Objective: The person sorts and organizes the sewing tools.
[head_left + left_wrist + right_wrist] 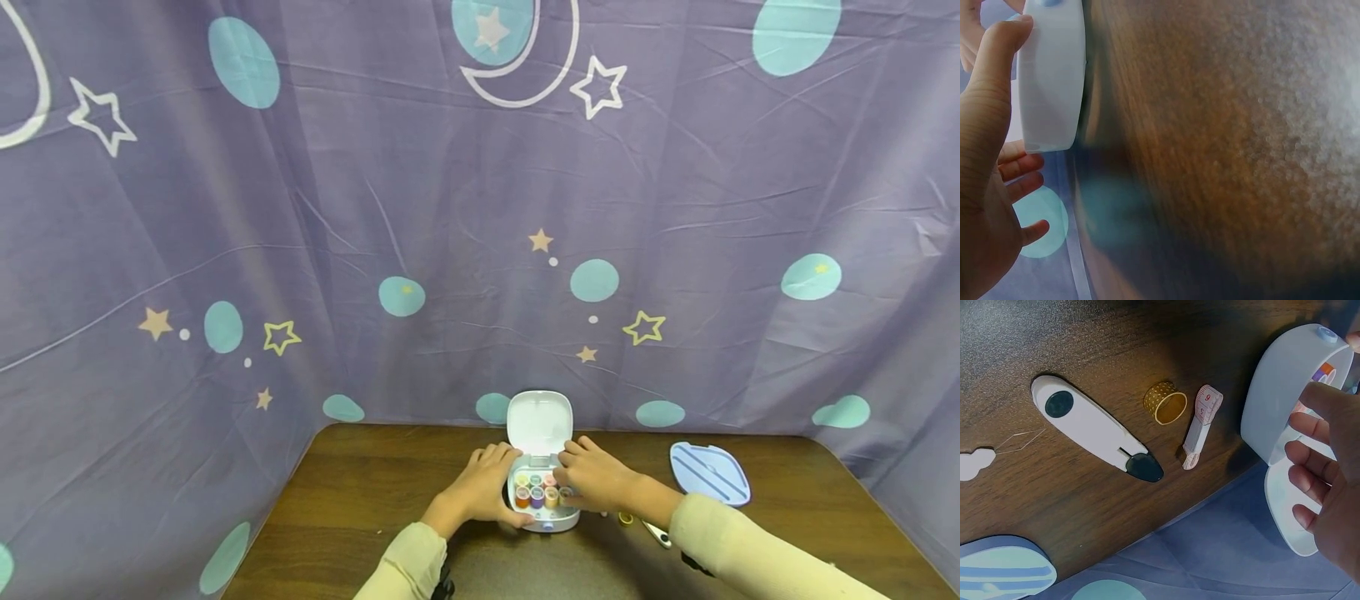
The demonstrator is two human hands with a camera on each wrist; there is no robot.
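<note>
A white sewing box (pixel 547 526) stands with its lid (pixel 539 423) raised and rows of colored thread spools (pixel 537 497) inside. At the box's left side, my left hand (pixel 480 485) grips it, thumb (pixel 1010 40) on the front wall and fingers reaching around the side. My right hand (pixel 596 479) reaches over the box's right part. In the right wrist view, its thumb and index finger come together inside the box around a pinkish spool (pixel 1300 407), mostly hidden; the other fingers (pixel 1307 481) curl loosely above.
Right of the box, on the brown table (pixel 360 500), lie a folded measuring tape (pixel 1200 425), a gold thimble (pixel 1165 403), a white tool with dark ends (pixel 1088 425) and a needle threader (pixel 979 462). Farther right is a light-blue panel (pixel 710 473). A purple curtain (pixel 465 208) hangs behind.
</note>
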